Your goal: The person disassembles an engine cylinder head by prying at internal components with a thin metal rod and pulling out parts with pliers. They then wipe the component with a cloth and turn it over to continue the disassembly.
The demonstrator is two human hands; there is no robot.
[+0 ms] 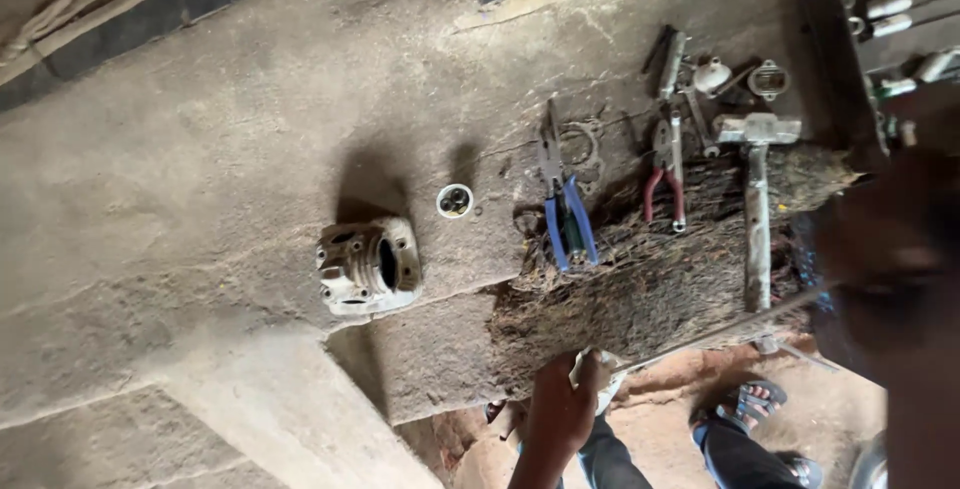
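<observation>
Rough concrete slab (230, 149) fills most of the head view, stained and cracked, with bare reddish earth along its lower edge. An oily, dark mat of fibrous sacking (650, 289) covers the slab's right portion.

Hands: one hand (562, 404) rises from the bottom edge at the lower border of the sacking. Its fingers are curled closed around a small pale object (600, 369), possibly a rag or a part; the kind cannot be told. Which of the person's hands it is cannot be told with certainty; it reads as the left. A large dark blurred shape (900, 279) at the right edge may be the other arm, and its hand state cannot be told. A thin metal rod (730, 327) runs from near the held object up towards that shape.

Items on the slab:
- Finned engine cylinder (368, 267), grey metal, lying well left of the hand on bare concrete.
- Small round white cap (454, 201), just above and right of the cylinder.
- Blue-handled pliers (563, 214), partly on the sacking.
- Red-handled pliers (666, 179), further right.
- Hammer (757, 209) with a metal shaft, lying on the sacking.

Feet in sandals (750, 404) stand on the earth below.
</observation>
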